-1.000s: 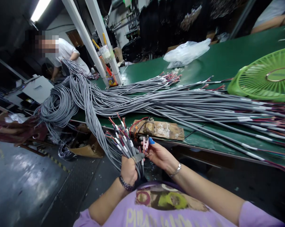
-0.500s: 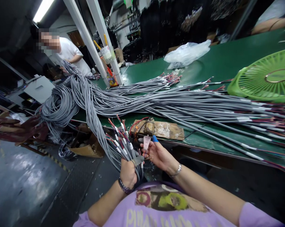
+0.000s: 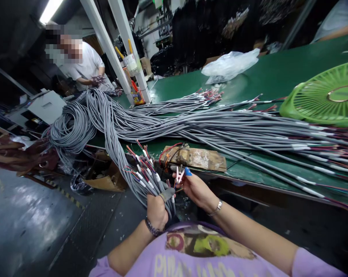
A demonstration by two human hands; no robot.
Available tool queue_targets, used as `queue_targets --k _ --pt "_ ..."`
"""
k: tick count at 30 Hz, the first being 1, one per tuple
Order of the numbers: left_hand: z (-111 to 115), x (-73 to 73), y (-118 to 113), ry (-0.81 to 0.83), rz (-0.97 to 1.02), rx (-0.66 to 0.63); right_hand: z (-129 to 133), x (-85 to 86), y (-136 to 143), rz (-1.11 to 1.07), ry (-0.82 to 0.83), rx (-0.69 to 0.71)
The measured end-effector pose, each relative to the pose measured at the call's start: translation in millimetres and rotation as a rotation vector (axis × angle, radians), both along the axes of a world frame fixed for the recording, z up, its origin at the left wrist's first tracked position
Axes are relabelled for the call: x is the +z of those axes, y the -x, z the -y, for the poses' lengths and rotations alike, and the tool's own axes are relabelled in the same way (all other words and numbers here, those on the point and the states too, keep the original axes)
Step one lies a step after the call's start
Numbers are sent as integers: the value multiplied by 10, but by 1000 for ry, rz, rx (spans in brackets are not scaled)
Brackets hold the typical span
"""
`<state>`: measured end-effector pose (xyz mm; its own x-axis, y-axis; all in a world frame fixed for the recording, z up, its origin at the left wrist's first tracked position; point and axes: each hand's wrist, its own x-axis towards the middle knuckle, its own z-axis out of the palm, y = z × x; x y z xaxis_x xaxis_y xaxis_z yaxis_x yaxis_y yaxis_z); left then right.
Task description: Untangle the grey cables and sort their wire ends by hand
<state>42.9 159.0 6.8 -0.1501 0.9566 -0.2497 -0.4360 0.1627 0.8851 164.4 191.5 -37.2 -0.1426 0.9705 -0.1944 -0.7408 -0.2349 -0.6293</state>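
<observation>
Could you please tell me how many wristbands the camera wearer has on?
2: a dark band at the wrist of the left hand, and a silver band at that of the right hand. Both wrists are in view.

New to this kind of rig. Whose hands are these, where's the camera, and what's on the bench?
No machine here: a person works with two bare hands. All pictures come from one camera on their head, looking forward and down, so their own arms enter from the bottom.

The left hand grips a bundle of grey cables with coloured wire ends fanning out. The right hand holds a small pinkish clip-like tool beside those ends.

On the green bench lie a long spread of grey cables, a wooden board at the near edge, a clear plastic bag and a green ribbed round cover.

Another person stands at the far left.
</observation>
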Motion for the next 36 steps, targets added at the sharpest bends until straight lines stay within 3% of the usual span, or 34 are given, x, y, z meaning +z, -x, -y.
queue_targets --k 5,14,20,24,27,33,36 --pt "-24 -64 -20 -29 -13 -4 -32 65 24 -129 81 21" --pt "-13 -83 -33 -22 -54 -1 -22 112 43 -156 149 -8" --pt "37 -91 31 -17 -63 8 19 31 -33 -185 105 102" --pt "84 -101 76 -21 -76 -22 83 -14 -168 -69 86 336" --pt "109 -129 79 -37 -100 -36 139 52 -250 96 51 487" --pt "132 -222 106 -106 -163 -134 160 256 -245 486 -34 470" --pt "141 -204 146 -121 -199 -282 162 302 -208 557 -98 474"
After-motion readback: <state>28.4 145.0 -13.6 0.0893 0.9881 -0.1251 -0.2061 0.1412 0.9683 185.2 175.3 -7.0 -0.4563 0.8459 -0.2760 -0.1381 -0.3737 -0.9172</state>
